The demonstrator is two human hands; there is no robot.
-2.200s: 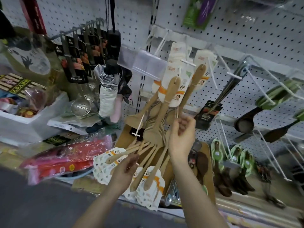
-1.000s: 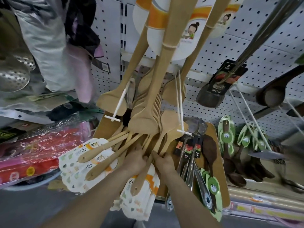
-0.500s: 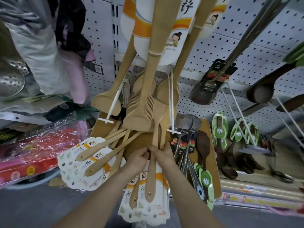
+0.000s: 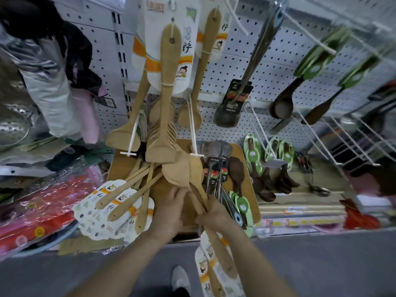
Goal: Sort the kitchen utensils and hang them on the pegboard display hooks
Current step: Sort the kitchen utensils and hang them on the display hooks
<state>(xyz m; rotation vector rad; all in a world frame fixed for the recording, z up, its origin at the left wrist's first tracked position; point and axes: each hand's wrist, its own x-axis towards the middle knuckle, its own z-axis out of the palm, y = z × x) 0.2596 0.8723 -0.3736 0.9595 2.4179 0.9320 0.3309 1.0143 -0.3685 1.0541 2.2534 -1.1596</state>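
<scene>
My right hand [image 4: 214, 214] grips the bundle of wooden spatulas [image 4: 184, 170] round the handles, fingers curled about them. The blades of the bundle point far and upward and end just below the hanging row. The handle ends carry white printed cards and project toward the near side, past my right wrist, over the grey floor [image 4: 321, 264].

My left hand [image 4: 171, 207] lies against the left side of the same handles, with the fingertips touching them. Blur prevents me from telling whether these fingers close round the handles or stay straight.

The white perforated pegboard [image 4: 252, 52] fills the far side. The hanging wooden spatulas [image 4: 166, 99] are suspended from it by the holes in their handles, blades down, stacked one behind another. A white hook [image 4: 193, 125] projects just right of their blades.

The loose wooden spatulas [image 4: 120, 200] lie fanned on their cards to the left of my left hand, handles pointing near and left. They rest partly on a brown board [image 4: 244, 159].

The metal turners [image 4: 216, 170], which carry black labels, lie just right of the bundle on the same board. Dark spoons [image 4: 255, 159] with green cards lie further right. A red wrapped package [image 4: 42, 209] sits at the far left. One shoe [image 4: 181, 279] shows on the floor at the near edge.
</scene>
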